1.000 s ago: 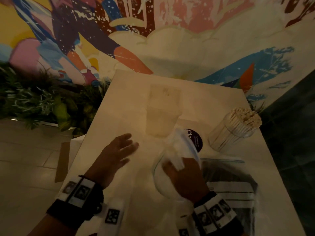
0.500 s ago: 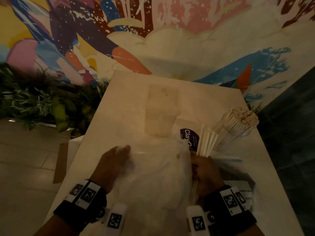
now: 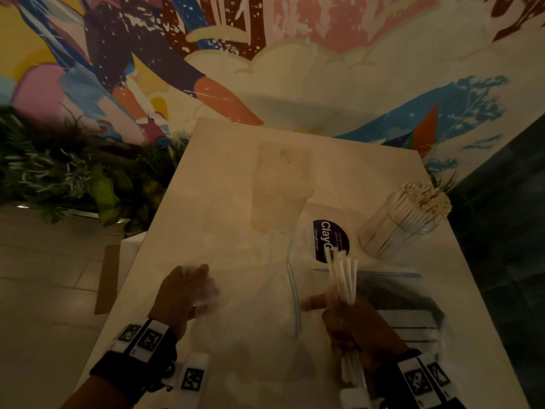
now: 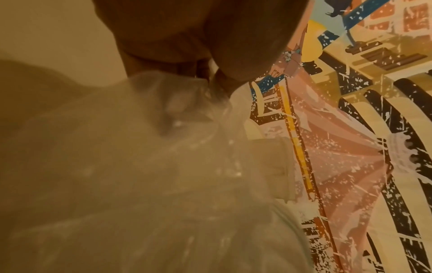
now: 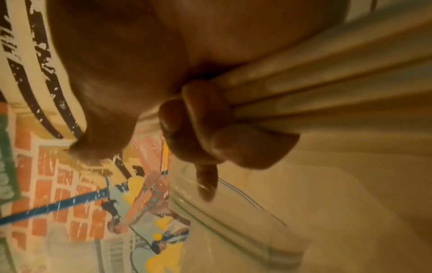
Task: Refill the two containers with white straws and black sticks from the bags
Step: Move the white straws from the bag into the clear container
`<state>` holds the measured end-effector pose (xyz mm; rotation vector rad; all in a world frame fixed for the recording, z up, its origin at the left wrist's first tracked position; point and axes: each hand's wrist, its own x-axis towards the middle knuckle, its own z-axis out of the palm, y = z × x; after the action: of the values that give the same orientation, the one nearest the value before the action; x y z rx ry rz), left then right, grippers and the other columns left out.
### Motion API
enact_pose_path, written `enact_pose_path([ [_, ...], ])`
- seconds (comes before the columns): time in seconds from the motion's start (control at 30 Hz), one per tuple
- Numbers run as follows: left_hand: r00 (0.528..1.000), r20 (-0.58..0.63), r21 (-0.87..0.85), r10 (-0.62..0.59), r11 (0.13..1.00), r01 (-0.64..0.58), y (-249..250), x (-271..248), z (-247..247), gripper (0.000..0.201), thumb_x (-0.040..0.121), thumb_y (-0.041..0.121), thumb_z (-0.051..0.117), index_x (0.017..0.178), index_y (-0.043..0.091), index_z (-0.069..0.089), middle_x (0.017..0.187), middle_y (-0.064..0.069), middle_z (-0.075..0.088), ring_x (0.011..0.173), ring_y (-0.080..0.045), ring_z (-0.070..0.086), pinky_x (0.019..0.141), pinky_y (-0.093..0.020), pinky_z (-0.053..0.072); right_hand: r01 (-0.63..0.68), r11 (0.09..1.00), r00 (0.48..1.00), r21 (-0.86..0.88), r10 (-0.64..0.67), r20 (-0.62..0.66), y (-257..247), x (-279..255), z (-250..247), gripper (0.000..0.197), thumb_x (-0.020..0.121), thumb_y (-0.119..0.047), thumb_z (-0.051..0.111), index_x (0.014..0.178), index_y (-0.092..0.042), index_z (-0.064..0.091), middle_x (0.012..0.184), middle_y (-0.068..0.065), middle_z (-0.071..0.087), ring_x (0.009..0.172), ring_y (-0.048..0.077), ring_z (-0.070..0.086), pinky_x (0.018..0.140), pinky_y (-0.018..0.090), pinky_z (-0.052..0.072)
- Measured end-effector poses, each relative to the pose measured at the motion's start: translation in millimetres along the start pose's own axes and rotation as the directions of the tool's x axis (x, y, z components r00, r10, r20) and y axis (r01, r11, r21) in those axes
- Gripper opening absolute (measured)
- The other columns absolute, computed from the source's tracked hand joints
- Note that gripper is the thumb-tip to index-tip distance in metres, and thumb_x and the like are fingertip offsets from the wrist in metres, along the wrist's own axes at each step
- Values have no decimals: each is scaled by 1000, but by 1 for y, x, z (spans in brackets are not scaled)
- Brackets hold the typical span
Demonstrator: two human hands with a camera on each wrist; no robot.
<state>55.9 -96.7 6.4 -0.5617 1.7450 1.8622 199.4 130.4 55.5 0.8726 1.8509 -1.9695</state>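
Observation:
My right hand [image 3: 354, 326] grips a bundle of white straws [image 3: 343, 278] upright, just right of the clear plastic bag [image 3: 259, 314] lying on the table. In the right wrist view the fingers [image 5: 205, 120] curl round the straws [image 5: 327, 83]. My left hand [image 3: 182, 293] pinches the bag's left side; the crumpled plastic [image 4: 163, 157] sits under the fingertips [image 4: 217, 86]. A round clear container [image 3: 404, 222], packed with white straws, stands at the right. A square clear container [image 3: 281, 187] stands behind the bag and looks empty.
A second clear bag [image 3: 410, 317] with dark sticks lies at the right, partly under my right wrist. A dark round sticker [image 3: 330, 240] marks the white table [image 3: 224, 160]. Plants [image 3: 59, 178] line the left side; a painted wall [image 3: 295, 69] stands behind.
The right hand came out of the bag holding straws and moved right with them. The left hand took hold of the bag's left side.

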Motion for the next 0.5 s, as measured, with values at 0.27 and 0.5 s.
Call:
enact_pose_path([
  [0.27, 988, -137, 300, 72, 953, -28, 12, 16, -23, 59, 83, 51, 62, 107, -2, 55, 76, -10, 53, 62, -23, 51, 50, -31, 43, -47, 975, 952, -218, -22, -306, 22, -1, -26, 31, 80, -9, 73, 52, -15, 60, 43, 2, 45, 35, 14, 45, 41, 24, 38],
  [0.5, 961, 25, 524, -276, 822, 222, 10, -6, -27, 55, 70, 61, 69, 94, 12, 63, 95, -13, 65, 87, -34, 61, 66, -41, 55, -34, 978, 925, -206, -47, -377, 37, -5, -23, 25, 77, -15, 78, 60, -9, 60, 42, 4, 44, 32, 17, 44, 38, 24, 38],
])
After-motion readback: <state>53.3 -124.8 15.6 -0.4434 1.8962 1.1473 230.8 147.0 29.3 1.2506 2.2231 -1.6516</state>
